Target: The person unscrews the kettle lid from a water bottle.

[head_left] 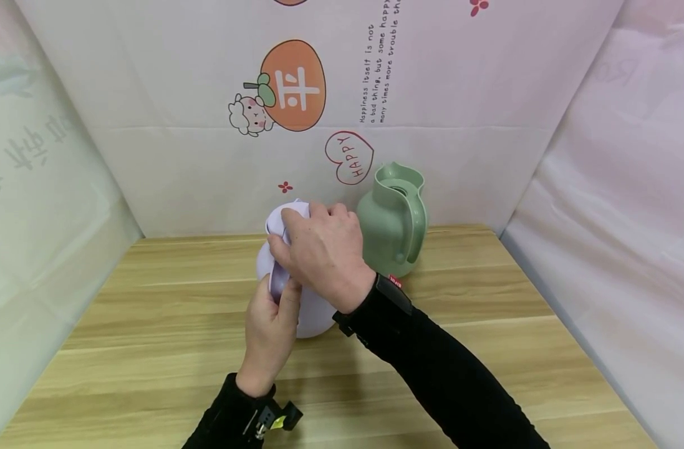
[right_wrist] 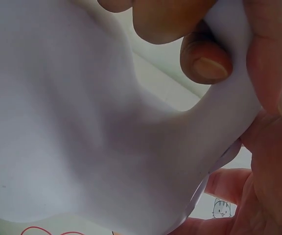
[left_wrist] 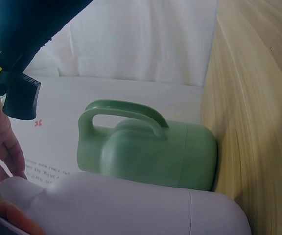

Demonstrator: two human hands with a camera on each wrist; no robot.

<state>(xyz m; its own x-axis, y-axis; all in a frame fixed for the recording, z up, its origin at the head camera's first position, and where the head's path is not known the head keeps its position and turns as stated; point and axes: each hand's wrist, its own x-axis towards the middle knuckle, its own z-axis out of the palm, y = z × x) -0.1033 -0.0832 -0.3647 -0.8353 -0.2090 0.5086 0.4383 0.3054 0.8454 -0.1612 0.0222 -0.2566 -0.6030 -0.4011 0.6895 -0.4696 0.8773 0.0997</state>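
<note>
A lilac thermos jug (head_left: 315, 315) stands on the wooden table, its handle facing the person. My left hand (head_left: 270, 333) grips that handle, thumb and fingers curled round it, which the right wrist view shows close up. Over the jug's mouth lies my right hand (head_left: 326, 249), with bent fingers and thumb holding its top part. Most of the top is hidden beneath this hand, so any lid or stopper is hard to make out. Behind and to the right is a green thermos jug (head_left: 378, 231), upright and untouched, its mouth uncovered.
The wooden table (head_left: 168, 324) ends at a printed cloth backdrop (head_left: 459, 137) just behind both jugs. Pale cloth walls (head_left: 616, 187) close in the left and right sides. The right forearm (head_left: 459, 368) in a black sleeve crosses in front of the green jug's side.
</note>
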